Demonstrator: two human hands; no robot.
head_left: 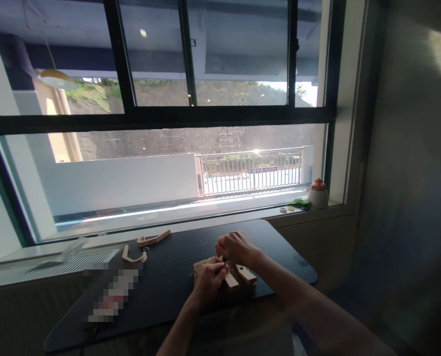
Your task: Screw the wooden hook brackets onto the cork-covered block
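Near the table's front edge lies a wooden assembly [247, 275] of light, block-like pieces, one with a dark hole. My left hand [208, 278] rests on its left side, fingers closed at a wooden piece [231, 282]. Just above, my right hand [237, 247] is curled into a fist around a small dark tool [224, 259]. Its lower end points down beside my left fingertips. Most of the tool is hidden in the fist, so its kind cannot be made out.
Two curved wooden pieces [154, 239] [134, 256] lie at the back left of the dark table [172, 277], with small dark bits beside them. A pixelated item [112, 296] is at the left. On the sill stands a white pot with an orange top [318, 194]. A window rises behind.
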